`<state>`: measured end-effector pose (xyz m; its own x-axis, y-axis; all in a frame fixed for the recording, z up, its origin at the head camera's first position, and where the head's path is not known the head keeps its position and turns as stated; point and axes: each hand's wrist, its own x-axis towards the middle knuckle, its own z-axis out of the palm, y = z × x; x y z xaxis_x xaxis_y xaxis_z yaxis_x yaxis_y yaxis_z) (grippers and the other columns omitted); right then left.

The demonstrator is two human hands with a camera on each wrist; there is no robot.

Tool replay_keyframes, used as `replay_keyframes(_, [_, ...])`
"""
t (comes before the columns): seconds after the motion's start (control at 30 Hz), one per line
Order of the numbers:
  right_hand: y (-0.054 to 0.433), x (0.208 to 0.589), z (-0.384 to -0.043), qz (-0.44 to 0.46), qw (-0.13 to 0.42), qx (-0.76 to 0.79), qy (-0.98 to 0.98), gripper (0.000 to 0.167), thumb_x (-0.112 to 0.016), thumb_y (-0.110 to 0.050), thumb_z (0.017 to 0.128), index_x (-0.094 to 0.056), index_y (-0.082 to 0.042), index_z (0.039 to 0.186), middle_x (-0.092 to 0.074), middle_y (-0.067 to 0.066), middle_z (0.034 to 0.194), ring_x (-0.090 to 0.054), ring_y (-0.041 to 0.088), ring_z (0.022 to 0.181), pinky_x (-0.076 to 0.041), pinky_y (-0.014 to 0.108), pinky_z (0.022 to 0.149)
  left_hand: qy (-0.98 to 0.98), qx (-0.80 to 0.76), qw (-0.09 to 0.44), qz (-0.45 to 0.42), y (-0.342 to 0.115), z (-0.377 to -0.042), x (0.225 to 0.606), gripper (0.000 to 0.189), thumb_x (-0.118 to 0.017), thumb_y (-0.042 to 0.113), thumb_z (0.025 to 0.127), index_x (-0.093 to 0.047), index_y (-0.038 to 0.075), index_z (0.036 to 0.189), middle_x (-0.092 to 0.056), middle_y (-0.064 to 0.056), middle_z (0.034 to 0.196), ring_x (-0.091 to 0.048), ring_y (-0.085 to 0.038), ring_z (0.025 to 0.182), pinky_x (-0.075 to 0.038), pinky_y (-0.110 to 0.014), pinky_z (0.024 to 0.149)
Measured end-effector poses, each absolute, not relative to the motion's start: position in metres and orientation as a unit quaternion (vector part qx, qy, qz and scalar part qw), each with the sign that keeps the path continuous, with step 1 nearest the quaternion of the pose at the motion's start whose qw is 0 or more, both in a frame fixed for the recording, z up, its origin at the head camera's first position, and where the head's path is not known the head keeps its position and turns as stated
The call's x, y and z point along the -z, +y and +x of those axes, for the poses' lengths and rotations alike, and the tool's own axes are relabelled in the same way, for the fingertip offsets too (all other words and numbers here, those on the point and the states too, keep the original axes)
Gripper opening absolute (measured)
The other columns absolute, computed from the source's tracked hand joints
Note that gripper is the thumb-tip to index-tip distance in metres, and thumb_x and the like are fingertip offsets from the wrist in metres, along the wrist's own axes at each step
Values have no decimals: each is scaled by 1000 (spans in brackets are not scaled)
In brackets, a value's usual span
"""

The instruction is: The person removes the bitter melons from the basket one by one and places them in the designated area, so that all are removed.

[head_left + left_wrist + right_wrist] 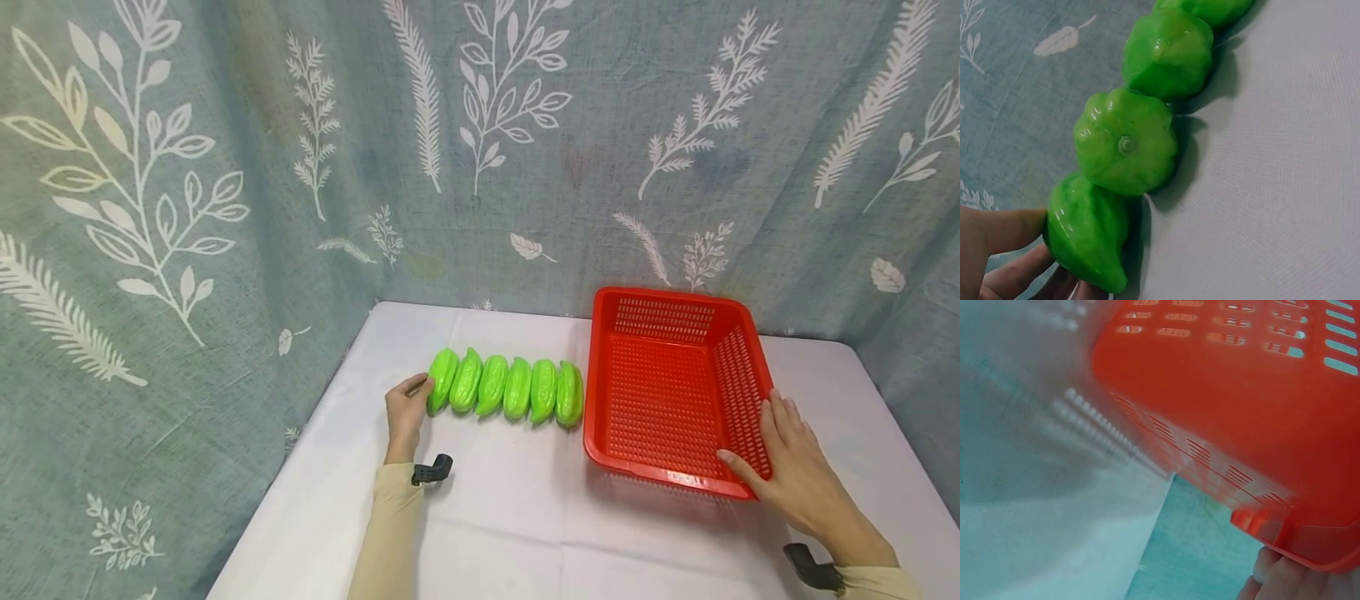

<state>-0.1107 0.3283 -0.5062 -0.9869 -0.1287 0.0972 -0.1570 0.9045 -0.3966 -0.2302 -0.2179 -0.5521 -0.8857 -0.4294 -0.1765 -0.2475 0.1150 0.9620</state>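
Several bright green bitter melons point(492, 386), glossy and ridged, lie side by side in a row on the white table. My left hand point(407, 410) touches the outer side of the leftmost bitter melon point(1088, 228), its thumb and fingers right against the skin. A red perforated basket point(590, 400) stands upright at the right end of the row, with nothing inside. At its front right corner rests my right hand point(798, 471), fingers spread along the right rim and thumb reaching over the corner. The right wrist view shows fingertips point(1272, 565) beside the rim; the thumb is hidden there.
A white cloth covers the table point(510, 533). Blue-green curtains point(337, 150) with white leaf prints hang behind it and along both sides. A black wrist camera point(432, 470) sits on the left wrist, another point(812, 568) on the right.
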Motion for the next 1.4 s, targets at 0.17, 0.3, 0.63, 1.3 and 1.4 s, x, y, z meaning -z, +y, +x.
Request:
replay_keyframes(0.17, [329,506,-110,73,36,-204,-976,110,-57,-57,99,4,9,161,9,33,169,12,51,158,31,35,120,-747,622,72,224,-217,-230,552,40,-65,26,101,-66,3,134,-62,-17,142,-58,-33,135,-49,-44,113])
replay_keyframes(0.3, [328,506,-110,72,38,-203,-976,109,-57,-57,99,4,9,161,9,33,170,12,50,158,30,37,121,-752,615,70,226,-219,-227,552,40,-66,28,101,-66,5,134,-62,-17,141,-59,-34,134,-50,-45,111])
replay_keyframes(0.63, [326,501,-113,73,41,-204,-975,108,-57,-56,99,3,9,161,10,31,170,13,49,158,29,40,122,-755,613,68,223,-222,-229,548,42,-66,30,101,-64,6,135,-62,-17,140,-59,-33,131,-50,-45,110])
replay_keyframes(1.3, [327,503,-111,49,11,-240,-970,106,-55,-56,99,6,4,162,10,33,169,15,53,156,9,73,123,-770,582,164,202,-232,-212,528,37,-62,27,103,-67,3,131,-66,-18,135,-60,-34,130,-51,-50,109])
replay_keyframes(1.4, [329,503,-110,43,4,-251,-967,101,-52,-54,102,7,3,162,12,30,170,20,52,155,7,76,121,-778,572,193,174,-230,-205,517,35,-63,25,103,-68,2,128,-68,-19,131,-62,-35,128,-50,-51,110])
